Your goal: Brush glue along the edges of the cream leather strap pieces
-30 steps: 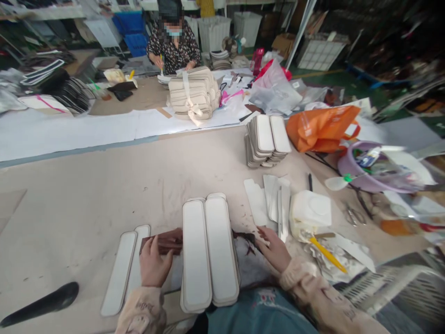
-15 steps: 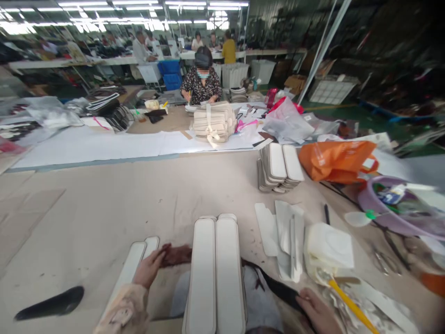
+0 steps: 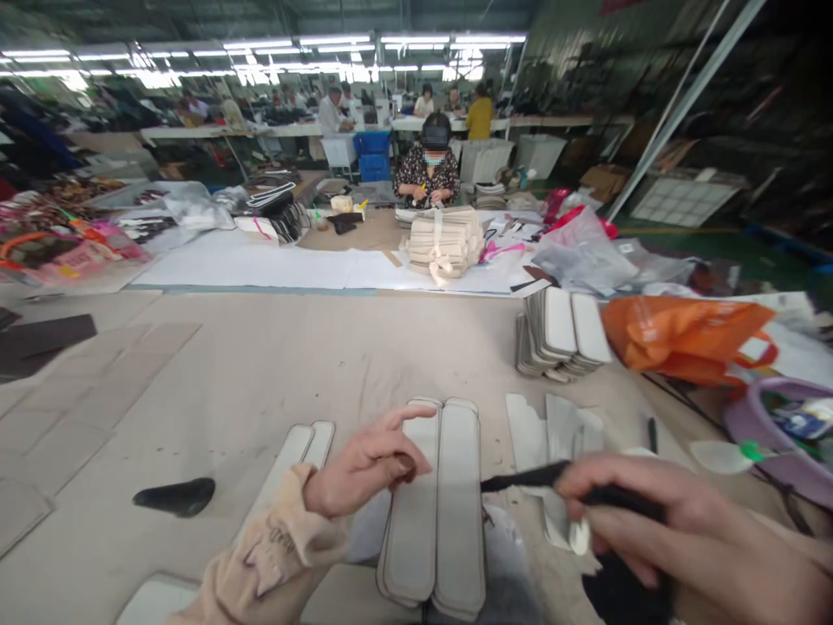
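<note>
Two side-by-side stacks of long, white, round-cornered panels [image 3: 414, 529] lie in front of me, their edges dark. Over the left stack hovers my left hand [image 3: 368, 456], index finger stretched out, thumb apart, nothing visible in it. My right hand [image 3: 670, 512], close to the camera, is closed around a black strip [image 3: 521, 479]. One part of this strip reaches to the right edge of the stacks, where its end is hidden; the other hangs below the hand. More white panels [image 3: 290, 451] lie beside my left sleeve.
A black elongated piece [image 3: 175, 496] lies at left. White scraps [image 3: 527, 434] are right of the stacks. Farther back stand more panels [image 3: 560, 330], an orange bag [image 3: 683, 334] and a purple basin [image 3: 748, 412]. A co-worker [image 3: 426, 169] sits across the table behind a tied bundle [image 3: 446, 239].
My left hand has moved right from a dark reddish piece to above the stacks. My right hand has risen closer, still holding the black strip. The view has swung left.
</note>
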Demonstrator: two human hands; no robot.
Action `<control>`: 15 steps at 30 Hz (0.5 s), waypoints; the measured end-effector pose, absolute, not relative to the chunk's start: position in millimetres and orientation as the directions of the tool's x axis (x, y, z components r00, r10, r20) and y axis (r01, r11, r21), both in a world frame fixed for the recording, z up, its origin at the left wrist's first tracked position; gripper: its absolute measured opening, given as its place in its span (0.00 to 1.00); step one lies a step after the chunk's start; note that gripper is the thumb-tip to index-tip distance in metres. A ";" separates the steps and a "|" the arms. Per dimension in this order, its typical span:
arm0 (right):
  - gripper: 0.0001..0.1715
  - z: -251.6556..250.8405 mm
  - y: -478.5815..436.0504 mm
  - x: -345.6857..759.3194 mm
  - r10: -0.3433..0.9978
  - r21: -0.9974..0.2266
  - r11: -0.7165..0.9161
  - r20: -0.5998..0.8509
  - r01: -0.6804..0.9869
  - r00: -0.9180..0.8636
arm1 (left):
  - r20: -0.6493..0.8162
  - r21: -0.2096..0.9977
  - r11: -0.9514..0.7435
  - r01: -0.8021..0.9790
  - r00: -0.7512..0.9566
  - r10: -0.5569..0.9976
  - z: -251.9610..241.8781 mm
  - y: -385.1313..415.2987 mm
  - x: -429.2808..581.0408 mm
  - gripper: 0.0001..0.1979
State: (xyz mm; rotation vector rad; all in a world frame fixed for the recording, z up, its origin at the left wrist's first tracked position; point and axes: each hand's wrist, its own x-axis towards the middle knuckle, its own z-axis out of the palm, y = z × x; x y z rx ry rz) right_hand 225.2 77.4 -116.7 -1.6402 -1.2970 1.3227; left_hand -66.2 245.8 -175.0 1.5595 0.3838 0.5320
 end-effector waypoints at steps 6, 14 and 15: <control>0.16 -77.4 247.7 139.3 0.893 -0.818 0.384 0.211 0.428 -0.398 | 0.067 0.996 0.017 -0.083 0.896 0.439 -181.7 245.8 -21.7 0.17; 0.25 -71.5 339.9 226.4 0.761 -0.546 0.336 0.638 0.768 0.120 | 0.010 0.889 0.233 -0.393 0.527 0.850 -194.0 240.8 -37.4 0.08; 0.23 -71.7 328.6 227.7 0.687 -0.482 0.314 0.710 0.818 0.154 | 0.015 0.882 0.217 -0.418 0.484 0.875 -194.6 239.1 -37.3 0.08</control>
